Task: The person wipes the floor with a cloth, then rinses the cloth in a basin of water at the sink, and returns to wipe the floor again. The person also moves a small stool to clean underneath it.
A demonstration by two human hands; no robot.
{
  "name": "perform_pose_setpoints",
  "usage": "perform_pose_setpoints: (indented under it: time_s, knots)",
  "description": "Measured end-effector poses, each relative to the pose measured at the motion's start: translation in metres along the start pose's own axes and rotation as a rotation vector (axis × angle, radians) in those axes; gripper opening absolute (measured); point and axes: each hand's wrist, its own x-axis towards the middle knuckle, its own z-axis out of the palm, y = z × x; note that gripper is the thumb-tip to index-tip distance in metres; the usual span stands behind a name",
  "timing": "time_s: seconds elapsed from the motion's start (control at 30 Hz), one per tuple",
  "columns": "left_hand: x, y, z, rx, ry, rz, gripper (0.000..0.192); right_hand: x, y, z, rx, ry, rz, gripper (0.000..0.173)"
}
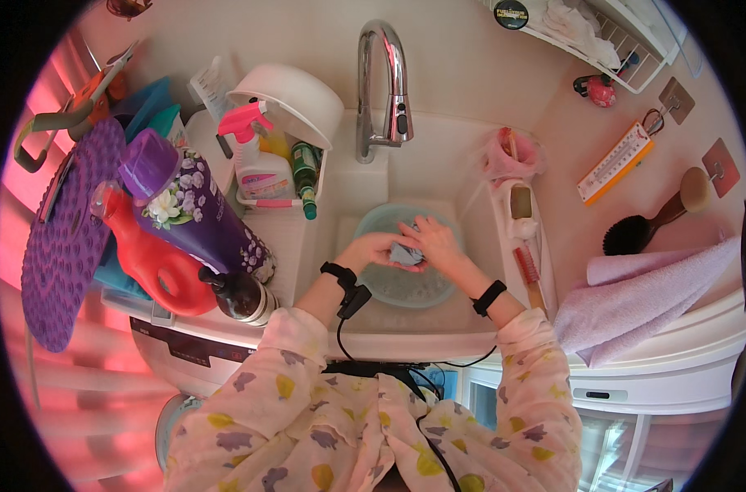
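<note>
Both hands are together over a pale green plastic basin [373, 295] that stands in the white sink. My left hand [376, 249] grips a small bunched grey-blue cloth [405, 253] from the left and below. From the right and above, my right hand [433, 243] closes over the same cloth, its fingers partly covering it. Sudsy water [419, 286] shows in the basin beneath the hands. Behind the basin rises a chrome pull-out faucet [379, 92]. Dark bands with a cable sit around my wrists.
At left stand a purple bottle [207, 203], a red jug [145, 252], a dark pump bottle [241, 298] and a white bin [287, 104] with a pink-topped sprayer [259, 160]. Along the right ledge lie a soap bar [520, 203] and a red-bristled brush [525, 264]. A lilac towel [643, 301] drapes farther right.
</note>
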Motion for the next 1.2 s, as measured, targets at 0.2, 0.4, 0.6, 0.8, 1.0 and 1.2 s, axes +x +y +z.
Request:
perform_pose_setpoints:
  time_s: [0.2, 0.4, 0.6, 0.8, 1.0, 1.2]
  knots:
    - [0.01, 0.005, 0.008, 0.414, 0.131, -0.008, 0.031, -0.004, 0.016, 0.015, 0.058, -0.128, -0.075, 0.036]
    - [0.028, -0.001, 0.014, 0.98, 0.32, 0.025, 0.038, -0.001, 0.026, 0.017, 0.055, -0.427, 0.018, 0.03]
    - [0.049, -0.013, 0.006, 1.417, 0.562, 0.271, 0.04, 0.004, 0.032, 0.025, 0.138, -0.599, 0.2, 0.028]
    - [0.063, -0.026, -0.006, 1.709, 0.66, 0.284, 0.033, 0.0, 0.035, 0.046, 0.339, -0.671, 0.395, 0.026]
    - [0.062, -0.035, -0.019, 1.895, 0.689, 0.43, 0.029, -0.005, 0.035, 0.061, 0.477, -0.787, 0.408, 0.023]
    - [0.051, -0.033, -0.029, 1.907, 0.51, 0.729, 0.023, -0.012, 0.034, 0.072, 0.979, -0.683, 0.54, 0.013]
